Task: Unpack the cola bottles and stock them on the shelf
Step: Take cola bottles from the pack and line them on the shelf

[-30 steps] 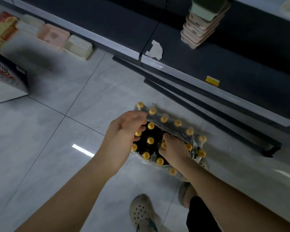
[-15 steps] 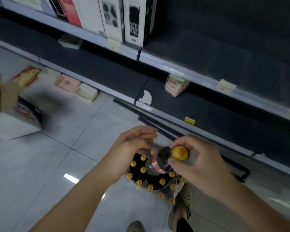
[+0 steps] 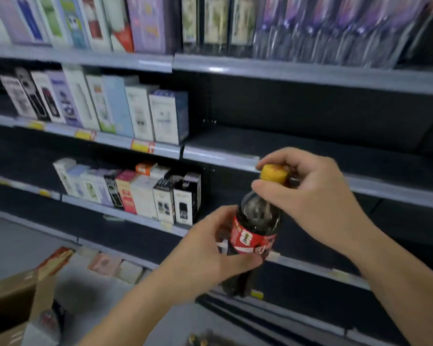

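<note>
Mid-carry: a cola bottle (image 3: 256,231) held upright before the bare dark shelf (image 3: 310,143) — right hand (image 3: 318,198) pinching its yellow cap (image 3: 273,174), left hand (image 3: 210,248) wrapped round the label — likely next a lift and a level set-down there.

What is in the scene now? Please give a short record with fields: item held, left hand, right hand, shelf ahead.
item held: cola bottle, upright, yellow cap, red label
left hand: grips the bottle's body at the label
right hand: pinches the cap and neck
shelf ahead: dark, no goods showing on the right part
left of it: boxes in rows
</note>
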Tool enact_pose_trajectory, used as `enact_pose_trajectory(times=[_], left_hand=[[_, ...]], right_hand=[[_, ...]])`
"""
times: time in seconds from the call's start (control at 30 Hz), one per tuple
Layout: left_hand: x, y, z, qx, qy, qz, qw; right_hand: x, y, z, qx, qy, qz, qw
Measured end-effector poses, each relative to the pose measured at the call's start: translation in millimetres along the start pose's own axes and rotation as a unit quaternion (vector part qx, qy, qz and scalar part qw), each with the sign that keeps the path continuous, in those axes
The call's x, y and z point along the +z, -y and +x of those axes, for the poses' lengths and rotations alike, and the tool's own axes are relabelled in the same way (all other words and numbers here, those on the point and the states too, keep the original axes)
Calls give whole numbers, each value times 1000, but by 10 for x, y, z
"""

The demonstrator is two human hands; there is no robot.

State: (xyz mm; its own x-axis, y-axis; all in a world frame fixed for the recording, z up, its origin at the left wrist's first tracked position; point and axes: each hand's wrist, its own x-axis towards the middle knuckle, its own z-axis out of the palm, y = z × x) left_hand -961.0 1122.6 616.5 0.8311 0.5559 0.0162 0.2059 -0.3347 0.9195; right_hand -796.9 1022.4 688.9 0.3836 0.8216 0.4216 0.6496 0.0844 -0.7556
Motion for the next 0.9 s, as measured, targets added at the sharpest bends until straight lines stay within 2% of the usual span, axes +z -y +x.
enact_pose_trajectory(times=[0.17, 0.3, 0.5, 0.6, 0.8, 0.9], left_hand=[[-87, -1066, 76, 71, -43, 30, 996], [-18, -1647, 208, 114, -95, 31, 988], [228, -2232, 489, 139, -165, -2, 976], [324, -2446, 693, 143, -199, -13, 969], [443, -2680, 1144, 136, -207, -61, 967], [495, -2724, 1352, 134, -209, -70, 966]], right_hand=[[-722, 754, 344, -52, -43, -52, 996], [-1198, 1085, 568, -71, -74, -96, 990], [-1759, 1358, 912, -98, -134, -156, 974], [-2004, 1385, 1048, -95, -153, -150, 972], [-2301, 1037, 1012, -43, -90, -109, 989], [-2226, 737, 865, -9, -41, -71, 997]])
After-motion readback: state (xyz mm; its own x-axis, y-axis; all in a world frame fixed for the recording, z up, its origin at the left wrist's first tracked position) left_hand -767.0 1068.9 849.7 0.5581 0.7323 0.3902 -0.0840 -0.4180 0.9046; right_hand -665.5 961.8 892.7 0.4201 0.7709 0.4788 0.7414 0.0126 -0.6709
